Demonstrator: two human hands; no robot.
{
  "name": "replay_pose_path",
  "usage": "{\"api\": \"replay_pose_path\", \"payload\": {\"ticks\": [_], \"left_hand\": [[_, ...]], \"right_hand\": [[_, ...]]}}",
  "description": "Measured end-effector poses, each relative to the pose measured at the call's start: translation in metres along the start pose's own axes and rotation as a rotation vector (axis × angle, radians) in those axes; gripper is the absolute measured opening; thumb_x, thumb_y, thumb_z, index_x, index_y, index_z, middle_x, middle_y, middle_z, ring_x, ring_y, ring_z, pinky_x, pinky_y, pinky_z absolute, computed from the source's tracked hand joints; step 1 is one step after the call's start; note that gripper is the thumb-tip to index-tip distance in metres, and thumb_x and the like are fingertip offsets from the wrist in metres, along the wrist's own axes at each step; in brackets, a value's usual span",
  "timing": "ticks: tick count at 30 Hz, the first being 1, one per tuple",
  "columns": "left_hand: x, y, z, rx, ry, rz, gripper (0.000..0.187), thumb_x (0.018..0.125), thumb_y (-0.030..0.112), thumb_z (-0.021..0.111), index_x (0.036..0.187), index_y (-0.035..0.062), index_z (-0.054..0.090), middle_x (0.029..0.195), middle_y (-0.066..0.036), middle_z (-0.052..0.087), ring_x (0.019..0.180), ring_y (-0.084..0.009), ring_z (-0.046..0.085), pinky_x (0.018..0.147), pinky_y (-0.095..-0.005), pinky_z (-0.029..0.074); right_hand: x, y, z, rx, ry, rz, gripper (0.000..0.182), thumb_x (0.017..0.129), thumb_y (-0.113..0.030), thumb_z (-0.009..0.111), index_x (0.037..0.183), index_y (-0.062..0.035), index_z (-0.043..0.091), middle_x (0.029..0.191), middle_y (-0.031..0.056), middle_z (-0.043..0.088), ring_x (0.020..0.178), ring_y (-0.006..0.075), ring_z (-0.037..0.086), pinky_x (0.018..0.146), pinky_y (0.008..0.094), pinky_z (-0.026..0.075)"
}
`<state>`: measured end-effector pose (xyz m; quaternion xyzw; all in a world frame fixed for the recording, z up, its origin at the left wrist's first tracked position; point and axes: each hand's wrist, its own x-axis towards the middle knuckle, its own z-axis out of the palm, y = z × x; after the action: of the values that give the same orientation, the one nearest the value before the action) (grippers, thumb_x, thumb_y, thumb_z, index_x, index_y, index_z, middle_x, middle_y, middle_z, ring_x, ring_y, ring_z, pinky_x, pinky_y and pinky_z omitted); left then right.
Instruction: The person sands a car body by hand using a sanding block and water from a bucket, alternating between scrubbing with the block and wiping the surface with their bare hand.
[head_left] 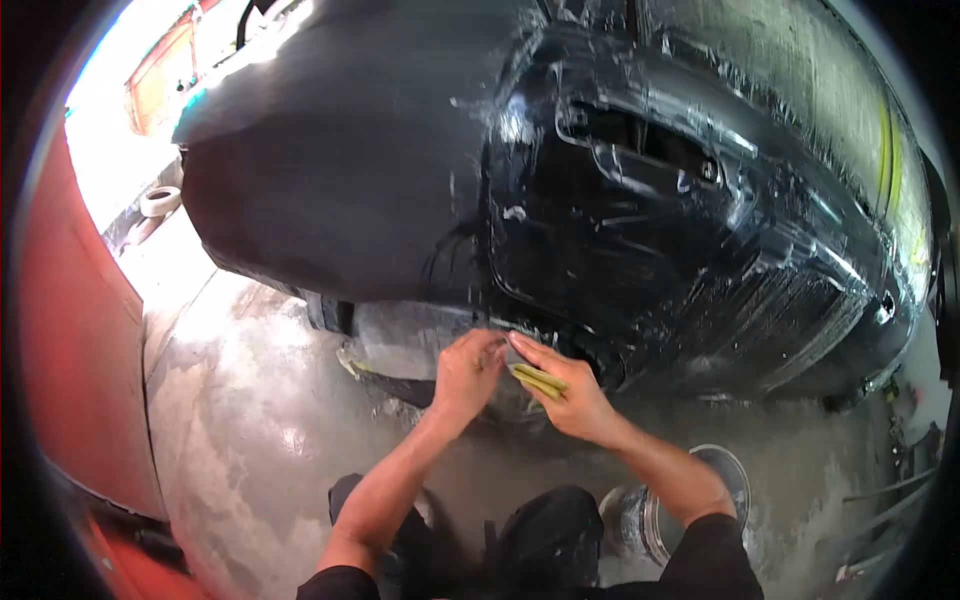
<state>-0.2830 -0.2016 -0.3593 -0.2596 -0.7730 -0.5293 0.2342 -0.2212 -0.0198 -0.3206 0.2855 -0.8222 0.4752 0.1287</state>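
Observation:
In the middle of the view, my right hand [578, 402] is closed around a thin yellow-green pad [540, 380], which looks folded or layered. My left hand [468, 372] faces it with fingers curled and pressed together; whatever they may pinch is too small to make out. The fingertips of both hands nearly meet. Just beyond them stands the lower part of a black car body [600, 270], wet and streaked with whitish residue. An oblong opening [640, 140] shows in its upper panel.
A bucket [735, 470] stands on the wet concrete floor [250, 420] beside my right arm. A red panel [80, 330] runs along the left side. Tires [160, 202] lie at the upper left, and loose long pieces [900, 490] lie at the lower right.

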Motion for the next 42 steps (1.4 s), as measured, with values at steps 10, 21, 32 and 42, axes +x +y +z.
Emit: {"api": "replay_pose_path", "payload": {"ticks": [10, 21, 32, 42], "left_hand": [[-0.009, -0.004, -0.01, -0.037, -0.124, -0.103, 0.018, 0.095, 0.014, 0.073, 0.106, -0.0014, 0.074, 0.094, -0.014, 0.076, 0.083, -0.0201, 0.073, 0.077, -0.0329, 0.056], [-0.008, 0.008, -0.022, -0.031, -0.09, -0.116, 0.012, 0.094, 0.008, 0.073, 0.102, -0.0013, 0.075, 0.093, -0.013, 0.076, 0.08, -0.0202, 0.072, 0.075, -0.0311, 0.055], [-0.011, -0.007, -0.041, 0.022, -0.075, -0.166, 0.014, 0.095, 0.01, 0.073, 0.1, -0.0027, 0.074, 0.089, -0.015, 0.075, 0.078, -0.0223, 0.072, 0.073, -0.0314, 0.054], [-0.005, 0.0, -0.035, 0.034, -0.116, -0.113, 0.007, 0.09, 0.006, 0.073, 0.094, 0.0, 0.072, 0.092, -0.014, 0.074, 0.079, -0.0281, 0.072, 0.071, -0.0356, 0.055]], "right_hand": [[0.005, 0.056, -0.094, -1.243, 0.222, -0.377, 0.056, 0.092, -0.001, 0.051, 0.147, 0.0032, 0.052, 0.157, 0.0208, 0.047, 0.147, 0.0383, 0.042, 0.121, 0.0482, 0.037], [0.084, 0.063, -0.029, -1.283, 0.157, -0.472, 0.055, 0.096, -0.011, 0.048, 0.149, 0.0055, 0.049, 0.16, 0.0226, 0.041, 0.149, 0.0382, 0.039, 0.122, 0.0489, 0.033], [0.023, 0.096, -0.069, -1.238, 0.198, -0.379, 0.062, 0.091, -0.007, 0.056, 0.152, -0.0007, 0.048, 0.161, 0.0183, 0.042, 0.152, 0.0346, 0.036, 0.124, 0.0491, 0.028], [0.055, 0.079, -0.066, -1.303, 0.208, -0.445, 0.053, 0.095, -0.011, 0.052, 0.147, -0.0002, 0.054, 0.158, 0.0166, 0.047, 0.147, 0.0323, 0.045, 0.121, 0.048, 0.034]]}}
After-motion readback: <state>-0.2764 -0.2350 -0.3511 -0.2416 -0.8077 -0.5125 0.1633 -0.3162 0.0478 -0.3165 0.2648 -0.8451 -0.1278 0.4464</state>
